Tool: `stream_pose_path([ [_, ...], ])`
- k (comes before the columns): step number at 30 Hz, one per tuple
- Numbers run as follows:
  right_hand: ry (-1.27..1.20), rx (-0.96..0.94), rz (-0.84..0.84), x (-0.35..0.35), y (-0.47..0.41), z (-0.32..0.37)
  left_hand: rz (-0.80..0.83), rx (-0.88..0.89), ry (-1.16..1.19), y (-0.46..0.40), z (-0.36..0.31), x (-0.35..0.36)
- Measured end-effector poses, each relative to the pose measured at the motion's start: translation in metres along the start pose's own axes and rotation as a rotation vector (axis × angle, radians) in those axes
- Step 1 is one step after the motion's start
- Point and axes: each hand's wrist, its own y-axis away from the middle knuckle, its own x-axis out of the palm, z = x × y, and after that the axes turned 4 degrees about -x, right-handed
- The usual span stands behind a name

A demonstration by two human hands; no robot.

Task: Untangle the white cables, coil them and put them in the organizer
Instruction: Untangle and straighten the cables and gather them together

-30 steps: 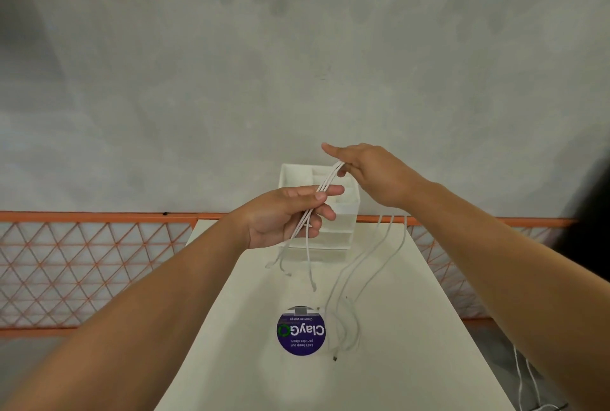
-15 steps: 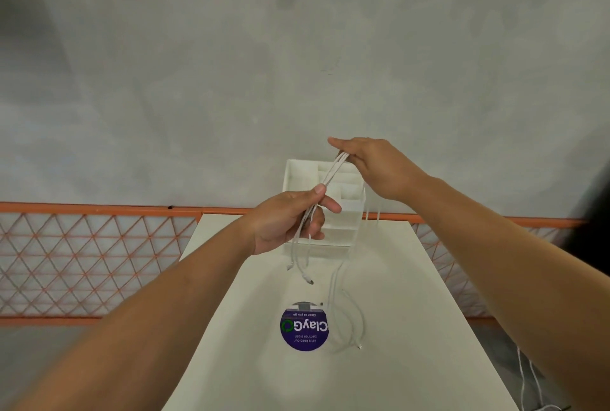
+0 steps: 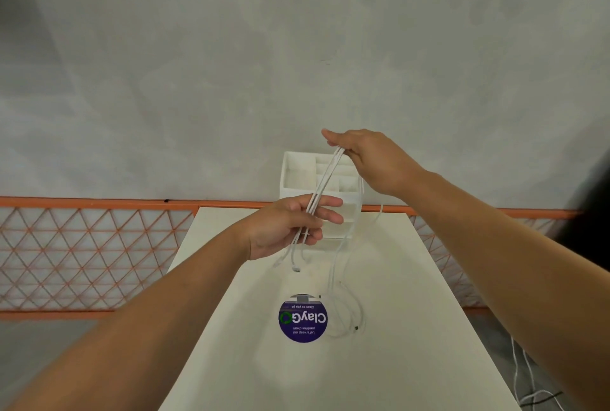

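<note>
Left hand (image 3: 290, 227) grips the white cables (image 3: 325, 179); right hand (image 3: 369, 159) pinches them at 1 o'clock. Keep strands taut and parallel above the organizer (image 3: 297, 176) before coiling.

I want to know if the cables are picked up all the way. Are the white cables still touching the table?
Touching. In the head view both hands hold the white cables up, but their hanging ends lie looped on the table beside the round sticker.

White table (image 3: 412, 278), round purple sticker (image 3: 303, 321) (text upside down), orange mesh railing (image 3: 85, 245)
</note>
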Motion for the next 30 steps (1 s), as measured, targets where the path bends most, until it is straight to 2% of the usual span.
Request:
stream_pose_path([
  [6, -0.035, -0.040, -0.007, 0.004, 0.002, 0.003, -0.079, 0.069, 0.058, -0.009, -0.009, 0.000],
  [10, -0.010, -0.091, 0.055, 0.008, 0.005, 0.004, -0.111, 0.072, 0.191, -0.017, -0.023, 0.000],
  [15, -0.053, -0.097, 0.105, 0.012, 0.007, 0.002, -0.141, 0.098, 0.109, -0.020, -0.036, 0.003],
  [22, 0.038, -0.091, 0.118, 0.007, 0.014, 0.000, -0.202, 0.023, -0.051, -0.016, -0.020, 0.007],
  [26, 0.060, -0.051, 0.098, 0.014, 0.014, -0.005, -0.200, -0.012, 0.006, -0.015, -0.002, 0.008],
  [30, 0.026, -0.019, 0.068, 0.020, 0.013, -0.011, -0.112, 0.018, 0.143, -0.015, 0.010, 0.002],
])
